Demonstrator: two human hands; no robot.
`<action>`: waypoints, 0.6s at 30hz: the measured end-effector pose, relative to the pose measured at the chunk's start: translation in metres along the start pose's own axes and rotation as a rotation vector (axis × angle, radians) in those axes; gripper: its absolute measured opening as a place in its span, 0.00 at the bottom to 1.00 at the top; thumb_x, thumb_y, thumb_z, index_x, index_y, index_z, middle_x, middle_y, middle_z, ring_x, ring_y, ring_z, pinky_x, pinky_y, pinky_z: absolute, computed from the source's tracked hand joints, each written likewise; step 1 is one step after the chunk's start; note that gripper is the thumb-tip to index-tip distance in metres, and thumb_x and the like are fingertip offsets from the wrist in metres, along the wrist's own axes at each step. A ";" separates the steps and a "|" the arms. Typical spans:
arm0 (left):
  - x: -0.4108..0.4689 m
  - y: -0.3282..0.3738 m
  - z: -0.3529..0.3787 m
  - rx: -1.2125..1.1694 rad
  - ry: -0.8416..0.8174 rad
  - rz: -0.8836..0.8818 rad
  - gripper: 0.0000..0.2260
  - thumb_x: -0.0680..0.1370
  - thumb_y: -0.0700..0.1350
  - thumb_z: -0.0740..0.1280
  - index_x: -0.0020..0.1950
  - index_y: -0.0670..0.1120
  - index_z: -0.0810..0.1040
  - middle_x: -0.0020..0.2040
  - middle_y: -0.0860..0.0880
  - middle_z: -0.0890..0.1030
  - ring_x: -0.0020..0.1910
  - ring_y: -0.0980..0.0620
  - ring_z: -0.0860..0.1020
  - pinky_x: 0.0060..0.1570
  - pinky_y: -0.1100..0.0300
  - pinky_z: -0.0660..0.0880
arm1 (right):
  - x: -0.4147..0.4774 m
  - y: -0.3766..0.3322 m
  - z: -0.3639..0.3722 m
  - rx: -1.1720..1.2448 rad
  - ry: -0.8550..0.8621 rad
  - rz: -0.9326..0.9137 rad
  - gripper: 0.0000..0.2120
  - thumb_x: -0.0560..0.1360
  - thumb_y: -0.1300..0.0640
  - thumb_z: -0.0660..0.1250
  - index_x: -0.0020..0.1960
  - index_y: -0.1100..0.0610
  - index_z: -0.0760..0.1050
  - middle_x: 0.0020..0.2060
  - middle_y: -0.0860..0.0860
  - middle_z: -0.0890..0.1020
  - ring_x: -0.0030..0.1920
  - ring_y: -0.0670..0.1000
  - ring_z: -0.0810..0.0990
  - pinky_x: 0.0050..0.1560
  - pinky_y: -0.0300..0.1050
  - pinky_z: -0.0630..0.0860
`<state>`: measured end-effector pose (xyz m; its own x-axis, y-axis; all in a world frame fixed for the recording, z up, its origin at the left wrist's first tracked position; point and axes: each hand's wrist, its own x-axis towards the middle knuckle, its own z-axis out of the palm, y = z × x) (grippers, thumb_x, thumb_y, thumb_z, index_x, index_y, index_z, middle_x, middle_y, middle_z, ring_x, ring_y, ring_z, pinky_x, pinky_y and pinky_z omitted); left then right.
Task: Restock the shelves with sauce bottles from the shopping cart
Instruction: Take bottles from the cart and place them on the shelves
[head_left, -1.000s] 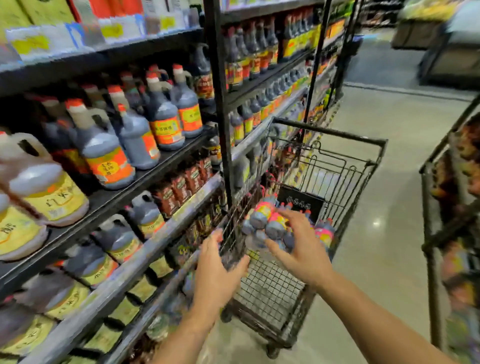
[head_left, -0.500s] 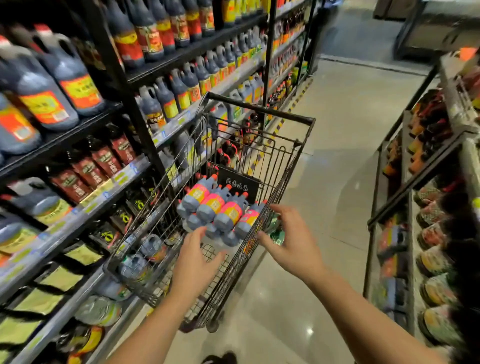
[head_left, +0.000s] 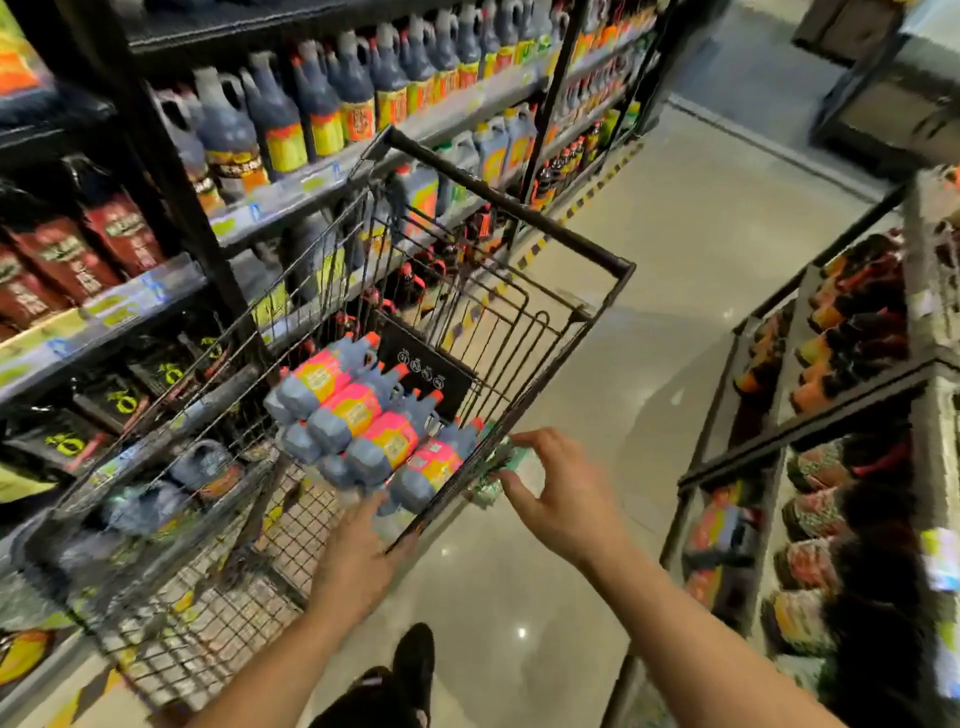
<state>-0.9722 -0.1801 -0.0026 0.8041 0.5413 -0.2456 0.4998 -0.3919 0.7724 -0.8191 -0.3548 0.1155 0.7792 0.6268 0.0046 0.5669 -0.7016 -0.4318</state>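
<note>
Closer in: left hand (head_left: 358, 561), fingers open, reached under bottles (head_left: 358, 410) in cart (head_left: 519, 210) to lift; right hand (head_left: 563, 499) pinched green packet (head_left: 488, 491).

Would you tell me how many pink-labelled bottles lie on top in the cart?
4: bottle one leftmost, bottle two, bottle three, bottle four by the cart side. Others may hide beneath.

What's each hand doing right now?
Left hand: open, fingertips at the grey pink-labelled sauce bottles.
Right hand: loosely curled beside the black wire cart; grip cannot be told.
</note>
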 end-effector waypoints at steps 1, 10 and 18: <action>0.005 -0.001 0.004 0.006 -0.010 -0.024 0.27 0.74 0.50 0.75 0.70 0.45 0.72 0.62 0.45 0.78 0.61 0.42 0.76 0.52 0.53 0.73 | 0.009 0.005 0.001 -0.010 -0.003 -0.005 0.19 0.74 0.44 0.64 0.62 0.50 0.75 0.55 0.48 0.79 0.57 0.52 0.76 0.52 0.54 0.77; 0.022 -0.020 0.017 -0.015 0.022 -0.164 0.12 0.74 0.51 0.73 0.53 0.61 0.74 0.46 0.64 0.74 0.49 0.55 0.79 0.37 0.74 0.66 | 0.082 0.034 0.020 -0.090 -0.131 -0.131 0.14 0.75 0.48 0.66 0.59 0.50 0.77 0.51 0.48 0.80 0.54 0.51 0.78 0.49 0.46 0.75; 0.018 -0.025 0.040 -0.095 0.162 -0.435 0.15 0.75 0.46 0.72 0.61 0.49 0.78 0.50 0.53 0.82 0.49 0.55 0.79 0.50 0.62 0.74 | 0.144 0.062 0.048 -0.197 -0.359 -0.337 0.15 0.76 0.47 0.63 0.61 0.47 0.76 0.51 0.46 0.80 0.54 0.50 0.78 0.47 0.45 0.76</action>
<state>-0.9573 -0.1901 -0.0500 0.4622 0.7520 -0.4700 0.7417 -0.0373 0.6696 -0.6840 -0.2918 0.0458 0.4238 0.8810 -0.2106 0.8367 -0.4698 -0.2816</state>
